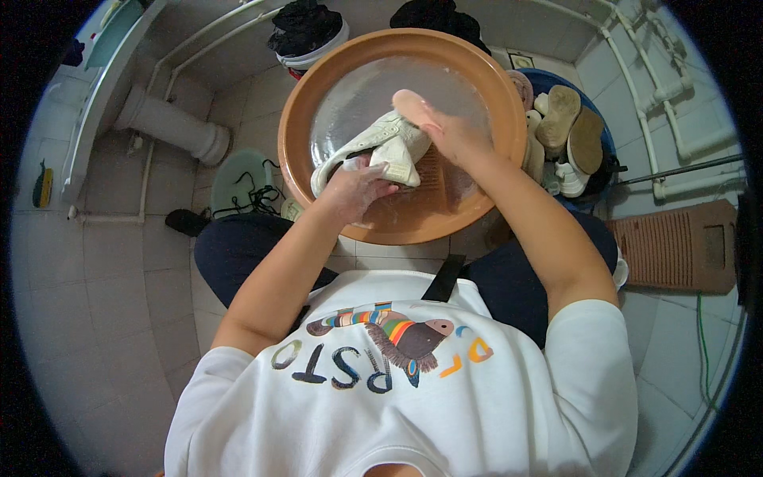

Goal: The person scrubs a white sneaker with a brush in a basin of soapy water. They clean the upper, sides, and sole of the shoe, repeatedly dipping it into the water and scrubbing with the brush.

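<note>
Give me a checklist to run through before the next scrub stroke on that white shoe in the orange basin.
1. White canvas shoe held steady by left hand: ok.
2. Pink scrubbing brush gripped in right hand: ok.
3. Shoe lies over the round orange plastic basin, not the floor: ok.
4. Water in basin: ok, shallow and soapy.
5. Brush bristles against the shoe: cannot tell, hidden.
6. Black laces out of the shoe, lying on the pale green tub beside the basin: ok.

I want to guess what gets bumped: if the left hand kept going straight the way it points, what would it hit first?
Probably the white canvas shoe itself: the left hand already grips its heel end, pointing along it inside the round orange plastic basin.
</note>
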